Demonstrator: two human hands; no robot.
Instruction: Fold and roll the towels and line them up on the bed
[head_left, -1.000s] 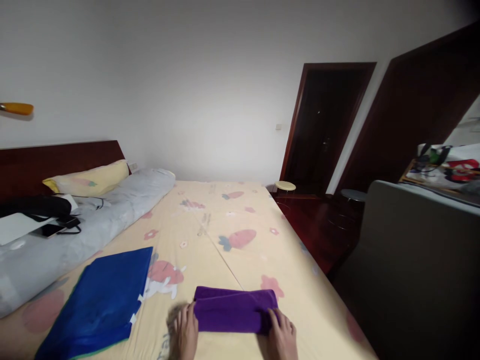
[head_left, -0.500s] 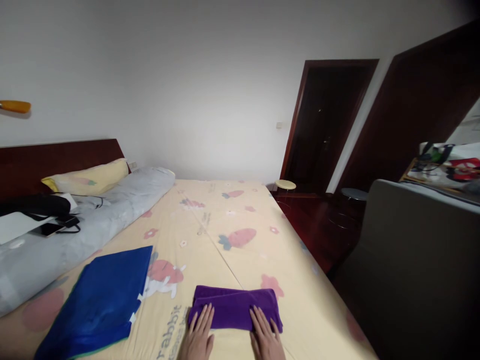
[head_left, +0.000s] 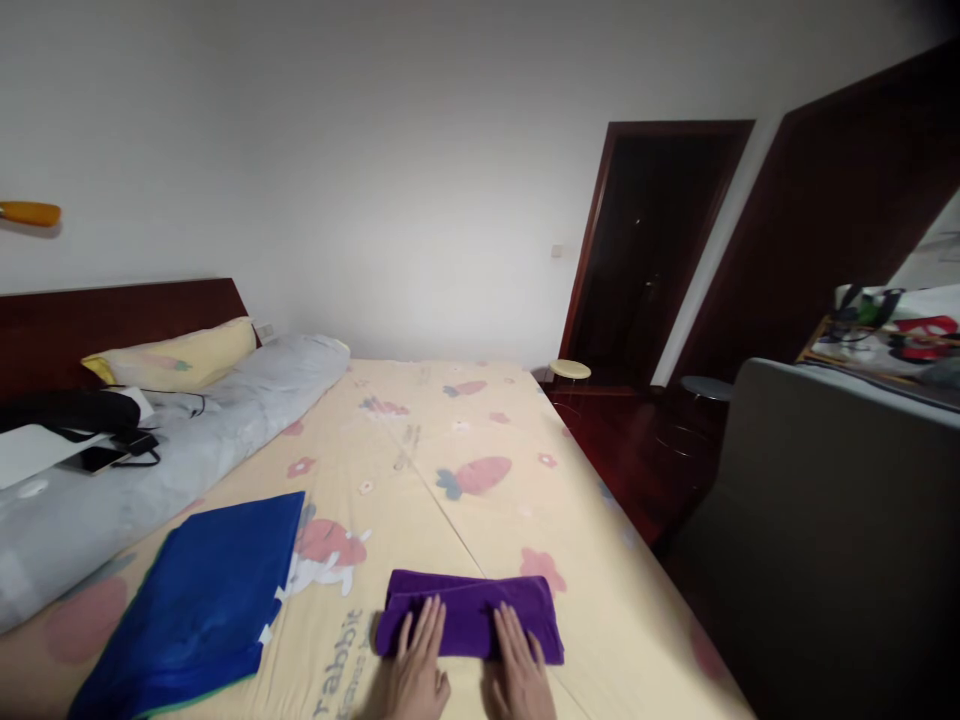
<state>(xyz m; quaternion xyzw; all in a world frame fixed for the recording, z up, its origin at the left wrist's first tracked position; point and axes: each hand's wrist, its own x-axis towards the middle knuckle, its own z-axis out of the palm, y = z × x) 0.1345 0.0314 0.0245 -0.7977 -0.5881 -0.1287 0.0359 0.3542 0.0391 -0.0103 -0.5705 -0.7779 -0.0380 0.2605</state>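
Through the head view, the only one I have, I look forward and down over a bed with a pale sheet printed with pink carrots and flowers. The purple cloth lies on it at the bottom middle of my view, folded into a long, low bundle set crosswise, its upper layer's edge running at a slant.

I see the left hand palm down on the bundle's near side, left of its middle, fingers stretched out over the fabric. The right hand rests the same way to the right of the middle, with a strip of purple between the two. Both hands are spread rather than curled, pressing or resting on the cloth without clasping it; how hard they press, I cannot tell.

Well apart to the left, I have a blue cloth spread flat, with two small white tags at its right edge. Beyond it runs a long grey roll of bedding, a phone on top, and a yellow pillow behind, against the dark headboard.
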